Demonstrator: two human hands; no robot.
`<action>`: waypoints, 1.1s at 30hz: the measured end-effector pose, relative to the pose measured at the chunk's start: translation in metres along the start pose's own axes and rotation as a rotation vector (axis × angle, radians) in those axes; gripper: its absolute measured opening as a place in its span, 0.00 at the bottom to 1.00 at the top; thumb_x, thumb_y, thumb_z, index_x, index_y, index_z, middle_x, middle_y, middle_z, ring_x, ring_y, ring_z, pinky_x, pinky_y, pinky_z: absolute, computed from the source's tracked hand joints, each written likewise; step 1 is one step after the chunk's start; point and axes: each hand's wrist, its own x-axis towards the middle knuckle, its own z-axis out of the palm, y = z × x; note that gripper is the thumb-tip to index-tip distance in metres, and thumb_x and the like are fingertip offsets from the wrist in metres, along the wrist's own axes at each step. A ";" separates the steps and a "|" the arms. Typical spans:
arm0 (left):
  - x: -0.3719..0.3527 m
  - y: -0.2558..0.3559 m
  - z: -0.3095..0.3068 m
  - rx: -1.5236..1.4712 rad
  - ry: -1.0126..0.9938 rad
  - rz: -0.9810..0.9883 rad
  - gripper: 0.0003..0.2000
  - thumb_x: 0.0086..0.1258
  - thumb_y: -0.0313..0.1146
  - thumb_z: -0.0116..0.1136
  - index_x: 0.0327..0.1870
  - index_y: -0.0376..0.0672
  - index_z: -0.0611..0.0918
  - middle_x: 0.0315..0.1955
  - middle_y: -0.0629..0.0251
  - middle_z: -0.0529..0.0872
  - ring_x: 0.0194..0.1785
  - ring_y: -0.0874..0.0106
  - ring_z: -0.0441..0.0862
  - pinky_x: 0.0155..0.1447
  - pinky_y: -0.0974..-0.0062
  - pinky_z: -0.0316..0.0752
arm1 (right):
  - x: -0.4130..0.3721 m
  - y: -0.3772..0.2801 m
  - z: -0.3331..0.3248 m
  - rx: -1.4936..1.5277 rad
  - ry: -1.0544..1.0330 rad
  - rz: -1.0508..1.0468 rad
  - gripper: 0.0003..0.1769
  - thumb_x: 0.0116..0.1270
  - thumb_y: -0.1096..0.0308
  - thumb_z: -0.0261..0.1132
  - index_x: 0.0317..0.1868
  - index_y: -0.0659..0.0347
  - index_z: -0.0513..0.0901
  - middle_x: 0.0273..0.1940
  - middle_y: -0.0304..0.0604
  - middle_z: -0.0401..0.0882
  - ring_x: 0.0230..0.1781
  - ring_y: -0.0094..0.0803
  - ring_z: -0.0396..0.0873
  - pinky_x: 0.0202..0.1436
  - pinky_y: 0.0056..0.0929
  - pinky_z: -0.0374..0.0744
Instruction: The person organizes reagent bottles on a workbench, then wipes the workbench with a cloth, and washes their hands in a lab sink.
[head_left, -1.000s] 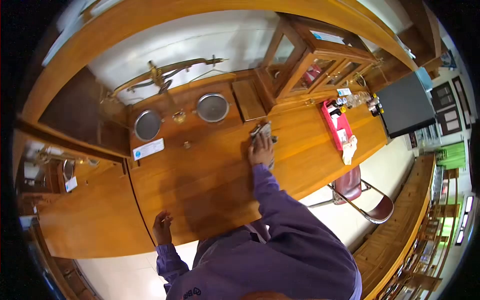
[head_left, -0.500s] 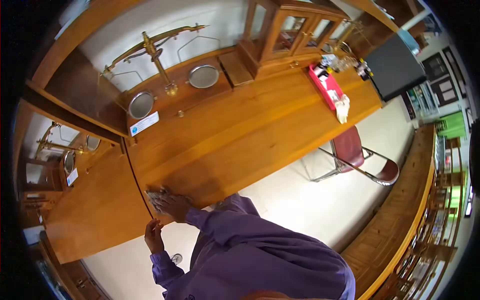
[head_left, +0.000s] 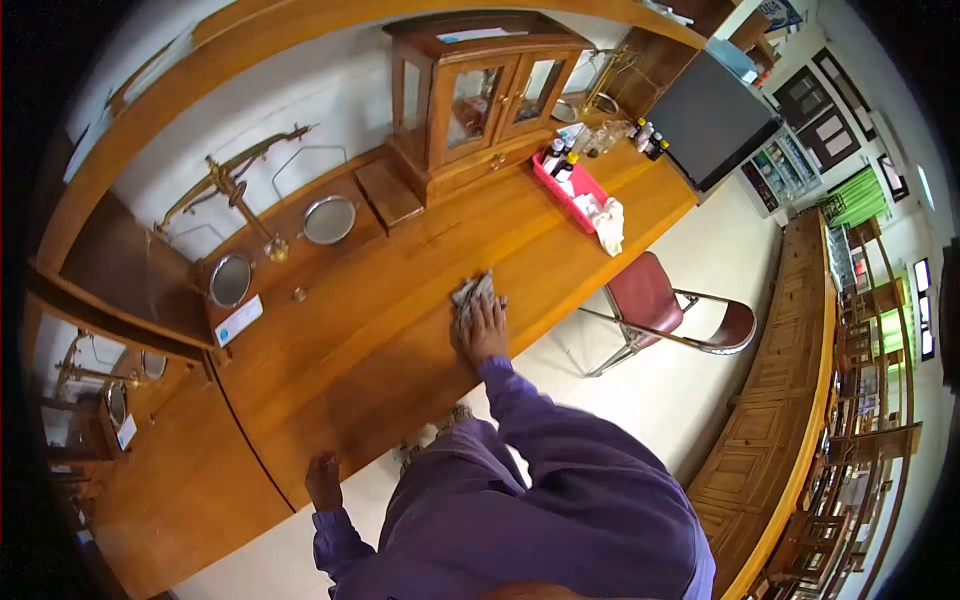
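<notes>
My right hand (head_left: 485,328) lies palm down on the wooden table, fingers stretched over a grey cloth (head_left: 472,290) and pressing it against the surface. Part of the cloth sticks out past the fingertips; the rest is hidden under the hand. My left hand (head_left: 323,482) hovers at the table's near edge, close to the seam between two tables. Its fingers are loosely bent, and nothing shows in them.
Along the back stand a brass balance (head_left: 235,195) with round pans and a glass-doored wooden cabinet (head_left: 485,95). A pink tray (head_left: 575,190) with bottles and a pale cloth (head_left: 609,228) sits to the right. A folding chair (head_left: 648,295) stands beside the table's near edge.
My right hand has slid the grey cloth rightward along the table, away from the seam. My left hand stays low by the near edge. The view has shifted to the right.
</notes>
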 end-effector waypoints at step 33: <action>0.058 0.061 0.091 0.112 0.177 -0.110 0.12 0.55 0.30 0.54 0.41 0.38 0.78 0.34 0.56 0.82 0.40 0.63 0.80 0.44 0.70 0.74 | 0.076 -0.069 0.052 0.364 -0.488 -0.705 0.33 0.55 0.59 0.55 0.60 0.64 0.61 0.64 0.59 0.48 0.65 0.58 0.46 0.65 0.52 0.47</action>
